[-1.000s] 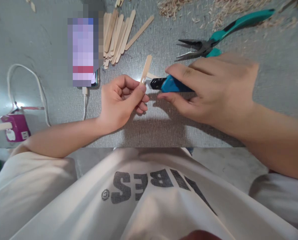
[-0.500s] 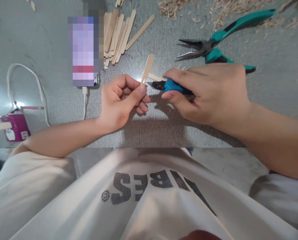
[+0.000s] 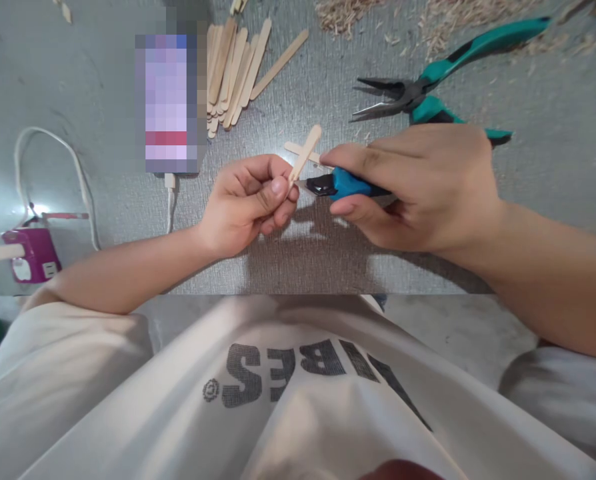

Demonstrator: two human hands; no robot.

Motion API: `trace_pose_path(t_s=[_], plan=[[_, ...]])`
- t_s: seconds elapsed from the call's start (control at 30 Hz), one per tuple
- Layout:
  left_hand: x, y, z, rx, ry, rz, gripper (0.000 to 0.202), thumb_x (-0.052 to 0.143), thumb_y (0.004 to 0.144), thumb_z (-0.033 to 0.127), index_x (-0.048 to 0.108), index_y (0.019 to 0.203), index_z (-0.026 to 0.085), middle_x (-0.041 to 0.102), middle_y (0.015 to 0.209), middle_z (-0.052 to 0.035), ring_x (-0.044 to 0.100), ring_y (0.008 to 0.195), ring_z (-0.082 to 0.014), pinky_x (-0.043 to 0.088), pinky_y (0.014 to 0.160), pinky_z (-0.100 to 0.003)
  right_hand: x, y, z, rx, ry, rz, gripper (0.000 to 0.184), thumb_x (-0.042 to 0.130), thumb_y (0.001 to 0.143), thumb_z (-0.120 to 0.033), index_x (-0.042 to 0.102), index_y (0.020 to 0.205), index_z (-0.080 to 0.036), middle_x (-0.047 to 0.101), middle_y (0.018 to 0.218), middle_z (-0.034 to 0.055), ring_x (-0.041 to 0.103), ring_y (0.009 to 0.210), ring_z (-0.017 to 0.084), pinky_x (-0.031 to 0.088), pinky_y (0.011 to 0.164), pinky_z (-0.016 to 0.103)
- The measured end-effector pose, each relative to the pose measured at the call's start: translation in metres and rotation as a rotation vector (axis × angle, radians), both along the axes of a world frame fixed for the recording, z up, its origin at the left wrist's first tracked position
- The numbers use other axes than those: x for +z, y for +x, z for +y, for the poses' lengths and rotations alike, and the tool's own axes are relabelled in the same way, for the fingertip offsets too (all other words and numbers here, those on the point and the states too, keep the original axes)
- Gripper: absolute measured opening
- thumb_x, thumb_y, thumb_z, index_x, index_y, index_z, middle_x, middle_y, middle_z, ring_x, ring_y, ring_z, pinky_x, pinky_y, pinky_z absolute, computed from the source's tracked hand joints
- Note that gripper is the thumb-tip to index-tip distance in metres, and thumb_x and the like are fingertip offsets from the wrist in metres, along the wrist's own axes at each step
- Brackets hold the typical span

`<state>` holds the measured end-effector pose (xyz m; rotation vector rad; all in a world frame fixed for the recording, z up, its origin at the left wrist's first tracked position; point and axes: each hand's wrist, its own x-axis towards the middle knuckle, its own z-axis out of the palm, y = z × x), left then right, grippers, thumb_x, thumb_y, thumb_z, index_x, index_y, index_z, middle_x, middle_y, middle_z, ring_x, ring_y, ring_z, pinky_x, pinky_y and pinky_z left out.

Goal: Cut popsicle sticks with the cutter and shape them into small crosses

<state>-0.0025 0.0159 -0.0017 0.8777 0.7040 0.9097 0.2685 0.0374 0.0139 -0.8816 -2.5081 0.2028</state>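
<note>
My left hand pinches the lower end of a short wooden craft stick that leans up and to the right. My right hand is wrapped round a blue utility knife. The knife's black nose and blade tip touch the stick just above my left thumb. Another short stick piece lies flat on the grey table behind the held one.
A pile of craft sticks lies at the back beside a phone on a white cable. Teal-handled long-nose pliers lie at the back right, wood shavings beyond them. A purple plug sits at the left edge.
My left hand has shifted right and tilted the stick further to the right. The knife has moved down and in, so its tip now meets the stick by my thumb.
</note>
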Motion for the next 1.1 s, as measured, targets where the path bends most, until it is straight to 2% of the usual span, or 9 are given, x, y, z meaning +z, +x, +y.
trace_pose_path(t_s=[0.07, 0.13, 0.3, 0.43, 0.53, 0.67, 0.83, 0.97, 1.1], plan=[[-0.001, -0.001, 0.001, -0.066, 0.004, -0.08, 0.057, 0.102, 0.104, 0.062, 0.07, 0.081, 0.02, 0.053, 0.056, 0.0072, 0.038, 0.04, -0.0042, 0.029, 0.041, -0.019, 0.002, 0.0, 0.001, 0.018, -0.032, -0.011, 0.074, 0.031, 0.132, -0.074, 0.086, 0.151, -0.027, 0.066, 0.076, 0.0007, 0.064, 0.069, 0.025, 0.039, 0.069, 0.045], [-0.001, -0.003, 0.002, -0.122, 0.02, -0.139, 0.056, 0.102, 0.104, 0.058, 0.069, 0.081, 0.02, 0.055, 0.057, 0.0065, 0.037, 0.041, -0.0041, 0.029, 0.041, -0.018, 0.002, 0.0, 0.004, 0.054, -0.052, 0.01, 0.076, 0.028, 0.133, -0.073, 0.086, 0.148, -0.026, 0.068, 0.076, 0.0006, 0.064, 0.069, 0.024, 0.039, 0.069, 0.045], [0.002, -0.005, 0.002, -0.175, -0.079, -0.086, 0.058, 0.102, 0.102, 0.061, 0.067, 0.081, 0.02, 0.058, 0.059, 0.0052, 0.045, 0.043, -0.005, 0.032, 0.043, -0.018, 0.001, 0.002, 0.009, 0.156, -0.107, 0.072, 0.068, 0.035, 0.134, -0.072, 0.083, 0.147, -0.025, 0.068, 0.075, -0.0022, 0.065, 0.068, 0.021, 0.041, 0.069, 0.04], [0.007, -0.004, 0.002, -0.196, -0.112, -0.033, 0.069, 0.11, 0.091, 0.067, 0.06, 0.076, 0.022, 0.059, 0.058, 0.0055, 0.052, 0.042, -0.0069, 0.031, 0.04, -0.019, -0.001, 0.001, 0.008, 0.197, -0.156, 0.126, 0.067, 0.041, 0.133, -0.073, 0.083, 0.148, -0.024, 0.067, 0.075, -0.003, 0.064, 0.069, 0.02, 0.044, 0.071, 0.039], [0.009, -0.003, 0.001, -0.191, -0.094, 0.014, 0.074, 0.111, 0.088, 0.071, 0.056, 0.074, 0.023, 0.059, 0.055, 0.0049, 0.056, 0.041, -0.0092, 0.032, 0.038, -0.021, -0.001, -0.001, 0.006, 0.217, -0.166, 0.167, 0.064, 0.051, 0.131, -0.074, 0.083, 0.15, -0.022, 0.067, 0.078, -0.0022, 0.062, 0.07, 0.02, 0.044, 0.071, 0.038], [0.009, -0.002, -0.002, -0.153, -0.103, 0.06, 0.077, 0.11, 0.086, 0.077, 0.055, 0.076, 0.025, 0.06, 0.055, 0.0046, 0.061, 0.042, -0.011, 0.035, 0.038, -0.021, -0.003, -0.005, 0.003, 0.16, -0.141, 0.164, 0.065, 0.047, 0.132, -0.075, 0.082, 0.153, -0.025, 0.068, 0.081, -0.001, 0.059, 0.069, 0.021, 0.043, 0.07, 0.038], [0.012, -0.002, -0.004, -0.127, -0.118, 0.06, 0.073, 0.114, 0.083, 0.073, 0.061, 0.081, 0.024, 0.065, 0.059, 0.005, 0.064, 0.044, -0.011, 0.033, 0.037, -0.02, -0.001, -0.008, -0.002, 0.139, -0.146, 0.182, 0.062, 0.051, 0.131, -0.072, 0.083, 0.15, -0.023, 0.069, 0.08, -0.0004, 0.057, 0.067, 0.021, 0.042, 0.068, 0.039], [0.019, -0.002, -0.005, -0.122, -0.124, 0.065, 0.071, 0.113, 0.086, 0.071, 0.061, 0.081, 0.023, 0.069, 0.06, 0.0042, 0.063, 0.044, -0.0105, 0.035, 0.038, -0.02, 0.005, -0.007, -0.007, 0.093, -0.223, 0.091, 0.06, 0.049, 0.131, -0.071, 0.084, 0.152, -0.027, 0.076, 0.084, 0.0018, 0.065, 0.071, 0.024, 0.047, 0.071, 0.041], [0.014, 0.0, -0.005, -0.038, -0.122, 0.093, 0.07, 0.113, 0.085, 0.073, 0.064, 0.084, 0.023, 0.073, 0.062, 0.0039, 0.061, 0.043, -0.0098, 0.04, 0.039, -0.02, 0.001, -0.007, -0.006, 0.045, -0.227, 0.074, 0.075, 0.038, 0.129, -0.082, 0.083, 0.158, -0.03, 0.083, 0.091, 0.0046, 0.075, 0.08, 0.026, 0.052, 0.073, 0.042]])
